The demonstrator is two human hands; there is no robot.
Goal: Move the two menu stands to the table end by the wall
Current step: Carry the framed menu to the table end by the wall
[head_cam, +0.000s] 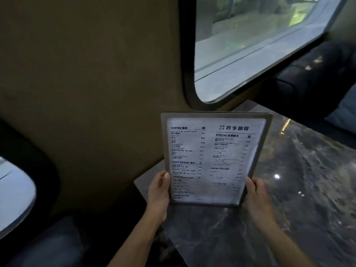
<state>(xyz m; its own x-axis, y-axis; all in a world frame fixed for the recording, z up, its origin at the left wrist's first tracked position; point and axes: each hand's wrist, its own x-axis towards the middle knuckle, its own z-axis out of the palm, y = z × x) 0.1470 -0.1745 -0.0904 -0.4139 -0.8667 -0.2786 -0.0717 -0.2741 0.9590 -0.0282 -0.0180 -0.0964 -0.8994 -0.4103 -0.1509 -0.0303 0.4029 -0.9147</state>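
Observation:
A flat menu stand with a grey frame and a printed white drinks list stands upright on the dark marble table, close to the brown wall. A second board's edge shows just behind its top, pressed against it. My left hand grips the lower left edge of the stand, thumb on the front. My right hand grips the lower right edge. The bottom of the stand rests on or just above the tabletop; I cannot tell which.
The brown padded wall rises behind the stand. A rounded window sits up right, another window at the left edge. Dark seats lie beyond the table and a dark seat at lower left.

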